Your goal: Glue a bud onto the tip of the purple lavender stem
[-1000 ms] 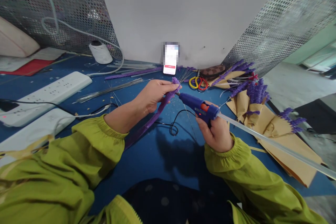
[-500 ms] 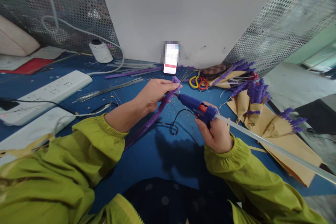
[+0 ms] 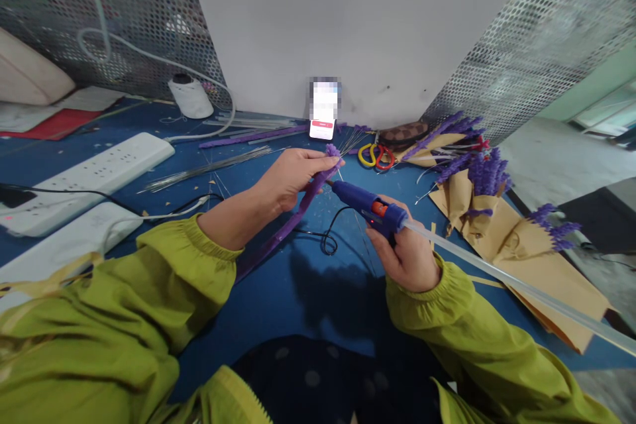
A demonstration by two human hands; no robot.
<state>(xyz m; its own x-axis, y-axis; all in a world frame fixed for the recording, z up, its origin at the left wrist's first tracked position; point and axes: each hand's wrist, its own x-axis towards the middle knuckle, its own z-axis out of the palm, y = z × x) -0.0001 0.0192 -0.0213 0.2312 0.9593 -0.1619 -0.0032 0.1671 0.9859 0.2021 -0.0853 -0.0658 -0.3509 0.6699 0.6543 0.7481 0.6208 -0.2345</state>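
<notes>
Between the thumb and fingers of my left hand [image 3: 293,177] is a purple fuzzy strip [image 3: 284,230], bunched into a small flower-like tip at its top end. The rest of the strip trails down toward my left sleeve. My right hand [image 3: 408,253] is wrapped round a blue glue gun [image 3: 365,204] with a long clear glue stick [image 3: 497,271] out of its back. The gun's nozzle points left, at or just beside the strip below my left fingertips; whether they touch I cannot tell. A thin wire hangs below the flower tip.
A lit phone [image 3: 324,109] leans on the wall. Scissors [image 3: 376,156] and paper-wrapped purple flowers [image 3: 489,175] lie at right. Metal wires [image 3: 213,167], a thread spool [image 3: 191,97] and power strips [image 3: 94,179] are at left. The gun's black cord [image 3: 328,238] loops on the table.
My right hand and the glue gun have shifted slightly left, the nozzle moving a little lower along the purple strip. My left hand has stayed nearly still.
</notes>
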